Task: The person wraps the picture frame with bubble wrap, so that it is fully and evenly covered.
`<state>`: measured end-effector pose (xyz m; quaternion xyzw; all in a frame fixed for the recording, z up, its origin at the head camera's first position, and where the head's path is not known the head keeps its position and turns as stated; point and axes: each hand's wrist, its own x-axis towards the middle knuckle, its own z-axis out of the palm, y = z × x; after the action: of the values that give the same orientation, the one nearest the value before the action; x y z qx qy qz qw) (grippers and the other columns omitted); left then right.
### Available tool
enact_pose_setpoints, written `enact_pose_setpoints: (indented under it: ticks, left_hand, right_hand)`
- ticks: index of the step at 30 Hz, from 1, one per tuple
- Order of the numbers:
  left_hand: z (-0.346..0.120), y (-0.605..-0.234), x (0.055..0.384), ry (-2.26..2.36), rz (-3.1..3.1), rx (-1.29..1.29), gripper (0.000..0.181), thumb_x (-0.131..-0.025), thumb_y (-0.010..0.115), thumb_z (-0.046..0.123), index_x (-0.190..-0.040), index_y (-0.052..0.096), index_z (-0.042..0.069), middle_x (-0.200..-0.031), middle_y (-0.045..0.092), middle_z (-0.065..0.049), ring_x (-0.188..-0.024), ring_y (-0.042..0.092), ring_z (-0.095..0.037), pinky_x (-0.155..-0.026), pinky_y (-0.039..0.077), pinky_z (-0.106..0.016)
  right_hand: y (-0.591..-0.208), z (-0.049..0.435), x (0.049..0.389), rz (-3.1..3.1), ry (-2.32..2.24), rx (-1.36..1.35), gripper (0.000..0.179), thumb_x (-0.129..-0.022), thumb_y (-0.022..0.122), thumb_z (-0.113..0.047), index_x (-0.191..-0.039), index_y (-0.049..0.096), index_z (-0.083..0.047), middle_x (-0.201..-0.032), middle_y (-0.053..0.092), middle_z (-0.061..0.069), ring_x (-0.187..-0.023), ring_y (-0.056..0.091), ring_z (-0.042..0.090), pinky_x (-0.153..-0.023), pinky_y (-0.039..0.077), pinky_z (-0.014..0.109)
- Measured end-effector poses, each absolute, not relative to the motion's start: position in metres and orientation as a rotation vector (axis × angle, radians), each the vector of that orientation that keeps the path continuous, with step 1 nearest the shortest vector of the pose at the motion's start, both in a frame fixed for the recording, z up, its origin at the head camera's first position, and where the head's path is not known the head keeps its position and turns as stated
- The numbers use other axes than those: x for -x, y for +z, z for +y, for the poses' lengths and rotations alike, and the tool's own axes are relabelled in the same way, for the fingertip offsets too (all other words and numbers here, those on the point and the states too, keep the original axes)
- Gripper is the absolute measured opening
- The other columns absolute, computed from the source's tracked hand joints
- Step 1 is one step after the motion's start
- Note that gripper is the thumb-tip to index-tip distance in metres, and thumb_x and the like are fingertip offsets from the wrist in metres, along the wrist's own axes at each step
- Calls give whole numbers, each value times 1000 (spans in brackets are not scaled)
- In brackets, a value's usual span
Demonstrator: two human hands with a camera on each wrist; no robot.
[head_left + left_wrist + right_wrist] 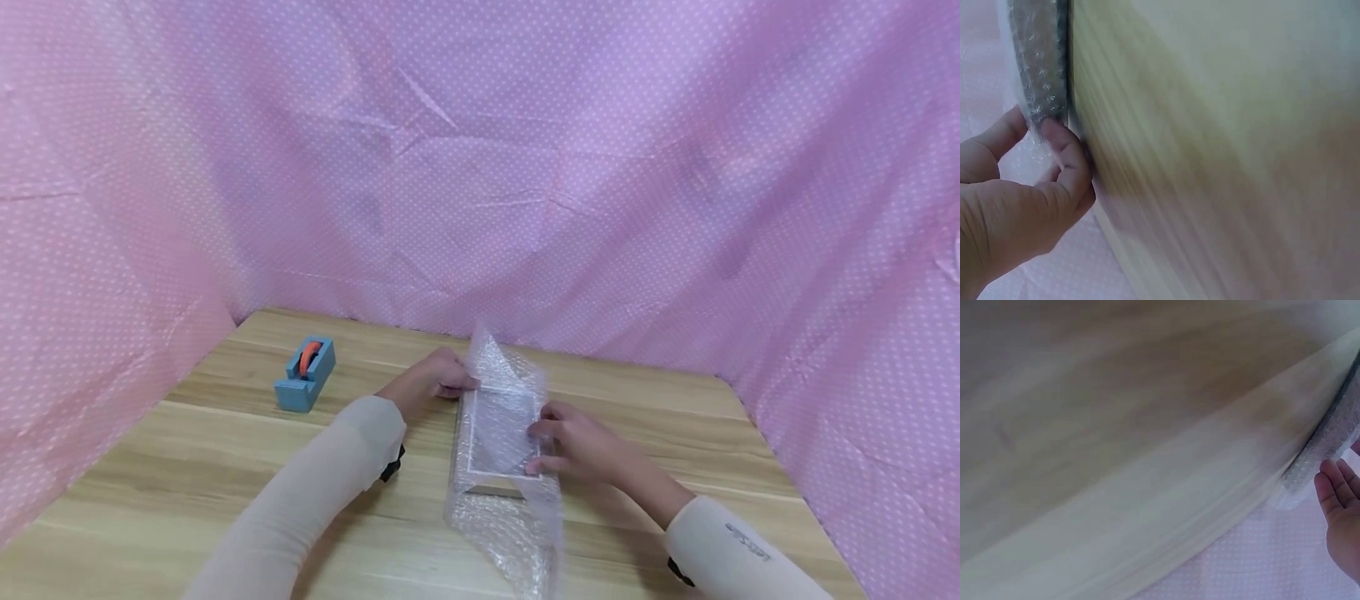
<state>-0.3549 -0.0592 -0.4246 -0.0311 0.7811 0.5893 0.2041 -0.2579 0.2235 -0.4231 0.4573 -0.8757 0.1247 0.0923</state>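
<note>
A flat rectangular picture frame [495, 485] with a white inner border lies on the table, covered by clear bubble wrap [510, 533]. The wrap sticks up in a point past the far end and trails loosely toward the near side. At the far left corner my left hand [442, 372] pinches the wrapped edge between thumb and fingers; the left wrist view shows the bubbly side [1041, 56] of the bundle there. My right hand [581, 442] rests along the right edge, fingers extended and spread, fingertips pressing the wrap. In the right wrist view, straight fingers [1335, 481] lie against the wrapped edge.
A blue tape dispenser [300, 392] holding an orange roll [307, 358] stands on the left part of the wooden table [187, 467]. Pink dotted cloth [480, 208] hangs behind the table and along both sides.
</note>
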Motion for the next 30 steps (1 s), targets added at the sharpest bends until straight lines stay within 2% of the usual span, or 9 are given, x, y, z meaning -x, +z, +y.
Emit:
enact_pose_setpoints:
  ticks: [4, 12, 18, 20, 22, 25, 27, 30]
  left_hand:
    - [-74, -423, 362, 1575, 2127, 60, 22, -85, 81, 1, -81, 59, 4, -76, 56, -3, -65, 55, -12, -63, 55, -22]
    - [-98, -415, 371, 1589, 1926, 24, 9, -89, 72, -5, -85, 65, -1, -80, 63, -8, -71, 61, -16, -70, 57, -24]
    - [-98, -414, 374, 1513, 2036, -75, 20, -87, 72, -9, -89, 56, 2, -70, 54, -2, -61, 50, -11, -60, 47, -19]
    - [-97, -414, 375, 1458, 2141, -152, 23, -85, 75, -6, -92, 55, 3, -70, 52, -1, -61, 47, -12, -59, 43, -21]
    - [-97, -416, 376, 1380, 2306, -288, 25, -82, 79, -3, -93, 58, 0, -72, 53, -3, -64, 50, -14, -61, 46, -24]
    - [-97, -419, 376, 1205, 2601, -549, 31, -78, 85, 4, -101, 65, -2, -84, 64, -6, -77, 60, -20, -76, 55, -32]
    - [-97, -421, 374, 1119, 2751, -700, 37, -76, 86, 5, -108, 68, -1, -92, 68, -7, -86, 63, -22, -84, 56, -38]
    - [-98, -422, 369, 1043, 2844, -860, 27, -78, 85, 4, -100, 71, 2, -86, 69, -4, -82, 64, -21, -83, 56, -40]
  right_hand:
    - [-423, 215, 259, -2593, 355, -1380, 52, -84, 79, -51, -115, 75, -9, -110, 64, 10, -91, 58, 15, -78, 55, 34]
    - [-423, 211, 259, -2633, 361, -1363, 56, -85, 77, -51, -122, 74, -9, -117, 64, 13, -99, 61, 21, -85, 56, 39]
    - [-422, 206, 260, -2660, 362, -1354, 57, -84, 78, -52, -122, 74, -9, -116, 63, 11, -98, 60, 19, -83, 55, 38]
    - [-421, 204, 260, -2676, 354, -1340, 57, -85, 78, -52, -122, 74, -9, -116, 63, 11, -98, 59, 19, -83, 55, 38]
    - [-421, 202, 261, -2690, 348, -1323, 57, -85, 78, -52, -122, 74, -9, -116, 63, 11, -96, 59, 18, -82, 55, 37]
    - [-419, 200, 261, -2715, 345, -1293, 57, -84, 78, -52, -121, 75, -9, -115, 64, 11, -95, 59, 18, -81, 55, 37]
    - [-418, 198, 261, -2727, 348, -1274, 56, -83, 79, -51, -120, 75, -9, -114, 64, 11, -94, 58, 18, -80, 55, 37]
    - [-418, 195, 261, -2725, 345, -1256, 55, -83, 79, -50, -119, 76, -8, -112, 64, 11, -92, 57, 17, -78, 54, 36]
